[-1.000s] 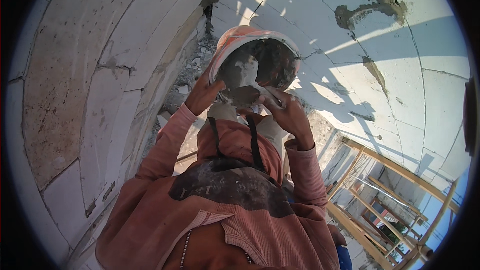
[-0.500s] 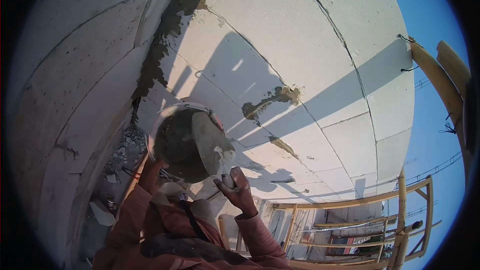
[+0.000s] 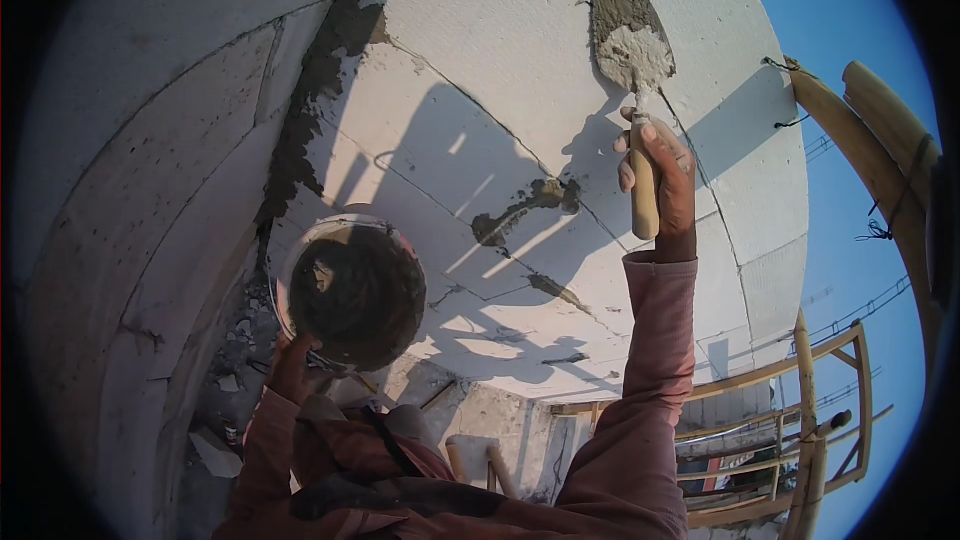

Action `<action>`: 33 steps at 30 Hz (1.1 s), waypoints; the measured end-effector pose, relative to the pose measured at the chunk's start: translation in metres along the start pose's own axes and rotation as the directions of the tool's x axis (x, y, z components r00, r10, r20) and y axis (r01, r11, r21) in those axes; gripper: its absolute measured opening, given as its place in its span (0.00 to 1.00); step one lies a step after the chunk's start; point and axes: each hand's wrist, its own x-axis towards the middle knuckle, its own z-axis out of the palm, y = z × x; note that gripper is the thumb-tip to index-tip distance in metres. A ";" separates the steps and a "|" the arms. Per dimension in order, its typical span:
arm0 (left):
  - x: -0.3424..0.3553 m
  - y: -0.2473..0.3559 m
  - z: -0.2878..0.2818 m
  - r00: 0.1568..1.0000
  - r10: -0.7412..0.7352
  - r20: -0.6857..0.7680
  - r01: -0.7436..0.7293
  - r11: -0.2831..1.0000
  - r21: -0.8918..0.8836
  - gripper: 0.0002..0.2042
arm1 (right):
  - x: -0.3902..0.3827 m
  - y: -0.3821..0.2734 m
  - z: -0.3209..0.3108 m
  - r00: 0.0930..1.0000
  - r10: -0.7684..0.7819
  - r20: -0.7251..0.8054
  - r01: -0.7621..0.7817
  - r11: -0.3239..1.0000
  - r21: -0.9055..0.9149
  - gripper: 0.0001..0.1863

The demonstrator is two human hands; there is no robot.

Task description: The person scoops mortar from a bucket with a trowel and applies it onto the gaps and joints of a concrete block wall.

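Your right hand [image 3: 664,165] is curled closed around the wooden handle [image 3: 645,200] of the trowel [image 3: 632,45]. Its blade, carrying grey mortar [image 3: 622,2], extends beyond your fingers, at the pale block wall [image 3: 460,25]; whether it touches, I cannot tell. Lower and to the left, your left hand [image 3: 291,362] clasps the bucket [image 3: 283,285] by its near side, fingers partly hidden, more mortar inside beyond your thumb
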 end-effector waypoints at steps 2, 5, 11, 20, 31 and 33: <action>0.001 -0.003 -0.013 0.997 -0.012 -0.070 0.013 1.000 0.002 0.10 | 0.005 -0.010 -0.015 1.000 0.015 0.012 -0.015 0.998 -0.057 0.24; -0.002 -0.011 -0.039 0.994 -0.010 -0.108 0.011 1.000 0.012 0.13 | -0.013 -0.022 -0.025 1.000 0.009 -0.015 -0.010 0.995 -0.100 0.24; -0.008 -0.010 -0.059 0.993 0.000 -0.120 0.012 0.995 0.099 0.16 | -0.035 -0.036 -0.008 0.991 -0.068 -0.117 0.008 0.891 -0.453 0.24; -0.008 -0.029 -0.069 0.979 0.010 -0.205 -0.001 0.999 0.044 0.15 | -0.011 -0.069 0.013 0.990 -0.084 -0.113 0.005 0.823 -0.569 0.24; 0.033 -0.087 -0.166 0.850 0.446 0.281 -0.519 0.611 0.598 0.18 | 0.038 -0.078 -0.046 0.993 -0.023 0.119 0.052 0.968 -0.244 0.24; 0.028 -0.092 -0.159 0.886 0.421 0.192 -0.455 0.713 0.534 0.17 | 0.035 -0.072 -0.052 0.996 -0.021 0.084 0.042 0.966 -0.255 0.24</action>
